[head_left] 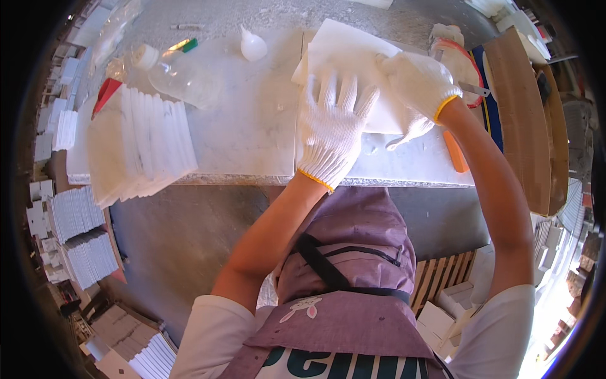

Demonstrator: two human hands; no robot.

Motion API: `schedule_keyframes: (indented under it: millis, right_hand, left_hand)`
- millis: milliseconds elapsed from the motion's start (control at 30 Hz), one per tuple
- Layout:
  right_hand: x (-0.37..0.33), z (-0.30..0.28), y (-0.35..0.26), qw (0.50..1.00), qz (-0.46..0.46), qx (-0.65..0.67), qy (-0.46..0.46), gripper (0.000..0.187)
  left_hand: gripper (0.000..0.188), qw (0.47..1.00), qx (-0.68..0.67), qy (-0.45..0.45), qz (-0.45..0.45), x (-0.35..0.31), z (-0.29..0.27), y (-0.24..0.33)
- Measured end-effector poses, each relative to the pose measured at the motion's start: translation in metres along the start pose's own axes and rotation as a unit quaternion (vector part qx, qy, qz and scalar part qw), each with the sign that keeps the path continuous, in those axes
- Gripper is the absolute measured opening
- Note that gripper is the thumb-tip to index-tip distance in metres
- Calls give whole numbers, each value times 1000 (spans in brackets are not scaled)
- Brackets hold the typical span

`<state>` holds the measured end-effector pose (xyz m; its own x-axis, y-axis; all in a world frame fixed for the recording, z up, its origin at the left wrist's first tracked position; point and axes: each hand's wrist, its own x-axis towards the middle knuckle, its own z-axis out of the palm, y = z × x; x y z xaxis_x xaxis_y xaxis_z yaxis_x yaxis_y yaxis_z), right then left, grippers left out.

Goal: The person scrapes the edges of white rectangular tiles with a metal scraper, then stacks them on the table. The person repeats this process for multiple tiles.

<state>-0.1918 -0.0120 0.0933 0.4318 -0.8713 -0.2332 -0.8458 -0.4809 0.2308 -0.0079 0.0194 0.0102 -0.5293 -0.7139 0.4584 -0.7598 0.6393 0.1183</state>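
Note:
My left hand (333, 123), in a white knitted glove with a yellow cuff, lies flat with its fingers spread on the near-left part of a white, thin, flat sheet-like piece (344, 47). My right hand (421, 79), gloved the same way, is curled over the right part of that piece, its fingertips turned under and hidden. Below the right palm a crumpled white bit (413, 129) sticks out; I cannot tell whether it is cloth or part of the glove. The piece rests on pale marble-like slabs (246, 139) on the worktable.
At left stands a row of white tiles (142, 142) with a red piece (107, 95). Behind lie a clear plastic bottle (183, 79), a white squeeze bulb (253, 45) and a green-capped item (188, 45). At right are an orange-handled tool (454, 151), a metal blade (473, 88) and cardboard (521, 120).

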Motion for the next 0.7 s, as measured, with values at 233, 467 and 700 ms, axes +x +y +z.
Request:
schedule_keyframes:
  millis: [233,467,700]
  right_hand:
    - [-23,8,-7,996,75,41,10,34]
    - [-21,-11,-11,996,9,46,-75,109]
    - [2,13,7,999,30,13,31,102]
  left_hand:
    - [55,1000,17,3,1,2,-1,2]
    - [56,1000,27,2,1,-4,1,-7]
    - [54,1000,6,12,9,4,-3,1]
